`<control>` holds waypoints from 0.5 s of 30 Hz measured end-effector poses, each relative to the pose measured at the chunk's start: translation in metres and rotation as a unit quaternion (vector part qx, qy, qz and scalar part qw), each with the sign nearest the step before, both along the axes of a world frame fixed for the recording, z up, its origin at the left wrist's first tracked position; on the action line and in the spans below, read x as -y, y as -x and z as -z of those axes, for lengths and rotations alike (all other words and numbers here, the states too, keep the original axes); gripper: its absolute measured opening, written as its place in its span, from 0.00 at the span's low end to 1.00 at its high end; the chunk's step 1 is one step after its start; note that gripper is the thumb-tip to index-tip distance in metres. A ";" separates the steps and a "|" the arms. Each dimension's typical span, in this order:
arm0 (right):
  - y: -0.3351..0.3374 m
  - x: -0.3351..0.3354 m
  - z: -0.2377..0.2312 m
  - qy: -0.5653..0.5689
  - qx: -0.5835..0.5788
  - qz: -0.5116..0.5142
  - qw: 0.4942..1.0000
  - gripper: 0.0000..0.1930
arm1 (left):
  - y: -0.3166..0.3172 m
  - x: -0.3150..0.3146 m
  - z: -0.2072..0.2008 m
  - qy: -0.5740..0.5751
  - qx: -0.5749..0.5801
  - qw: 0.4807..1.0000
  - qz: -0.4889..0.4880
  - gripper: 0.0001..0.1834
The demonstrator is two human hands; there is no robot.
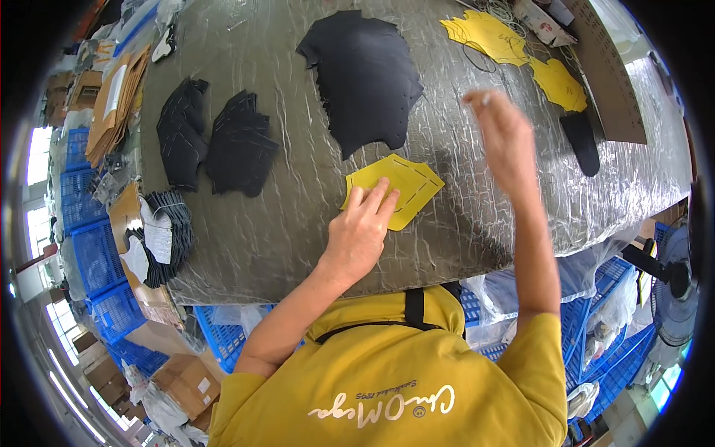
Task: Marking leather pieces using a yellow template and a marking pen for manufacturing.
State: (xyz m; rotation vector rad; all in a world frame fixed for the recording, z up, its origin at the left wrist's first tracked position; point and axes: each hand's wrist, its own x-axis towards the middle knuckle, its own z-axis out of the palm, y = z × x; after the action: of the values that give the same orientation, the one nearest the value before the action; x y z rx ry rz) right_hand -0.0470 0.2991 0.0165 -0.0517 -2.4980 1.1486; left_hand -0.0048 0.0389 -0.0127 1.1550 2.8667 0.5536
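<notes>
A yellow pattern template with rows of dark slots lies near the front middle of the table. My left hand rests on it, fingers spread and pressing its left part down. My right hand is raised over the table to the right, slightly blurred. Its fingers are closed around something small with a pale tip that I cannot make out. Just beyond the template lies a stack of black cut pieces with uneven edges. Farther left are two fanned piles of black pieces, one beside the other, bearing pale dashed marks.
More yellow templates lie at the far right with tangled cord, by a cardboard wall. A black strip with a rounded end sits near them. At the left edge hangs a tied bundle of dark pieces. Blue crates stand beyond.
</notes>
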 end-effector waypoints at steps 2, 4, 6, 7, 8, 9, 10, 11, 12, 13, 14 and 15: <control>0.027 -0.016 -0.039 0.028 -0.073 0.074 0.994 0.12 | 0.000 0.002 0.000 -0.006 0.015 1.000 -0.017 0.26; 0.035 -0.026 -0.073 0.071 -0.176 0.086 0.978 0.12 | 0.001 0.002 0.000 0.007 0.010 1.000 -0.016 0.26; 0.024 -0.020 -0.077 0.099 -0.148 0.100 0.979 0.14 | 0.000 0.004 -0.001 0.023 0.011 0.999 -0.019 0.26; 0.019 -0.017 -0.062 0.073 -0.093 0.070 0.990 0.11 | -0.001 0.003 -0.003 0.008 0.026 0.999 -0.025 0.26; 0.015 -0.010 -0.041 0.050 -0.039 0.034 0.997 0.09 | -0.001 0.004 -0.004 -0.005 0.038 0.999 -0.036 0.27; 0.003 -0.004 -0.014 0.015 0.011 -0.006 1.000 0.08 | -0.001 0.002 -0.003 -0.009 0.037 0.998 -0.039 0.27; -0.010 0.002 0.012 -0.019 0.060 -0.047 0.997 0.08 | -0.001 0.000 -0.001 -0.010 0.031 0.999 -0.033 0.27; -0.021 0.013 0.025 -0.051 0.109 -0.057 0.991 0.07 | -0.002 0.001 -0.001 -0.006 0.023 0.999 -0.030 0.26; -0.031 0.023 0.031 -0.084 0.155 -0.064 0.982 0.06 | -0.002 0.001 0.000 -0.004 0.019 0.999 -0.036 0.26; -0.038 0.031 0.032 -0.080 0.148 -0.068 0.983 0.06 | -0.003 0.000 -0.001 -0.003 0.015 0.999 -0.030 0.26; -0.042 0.040 0.033 -0.070 0.151 -0.049 0.985 0.06 | -0.003 0.001 -0.001 0.001 0.010 1.000 -0.023 0.25; -0.044 0.047 0.034 -0.059 0.154 -0.029 0.986 0.06 | -0.004 0.002 -0.002 0.014 0.009 1.000 -0.023 0.25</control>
State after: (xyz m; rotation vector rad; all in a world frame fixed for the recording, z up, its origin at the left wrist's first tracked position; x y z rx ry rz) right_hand -0.0030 0.2522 -0.0177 -0.1327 -2.8524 1.0817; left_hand -0.0009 0.0372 -0.0109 1.0766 2.8819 0.5204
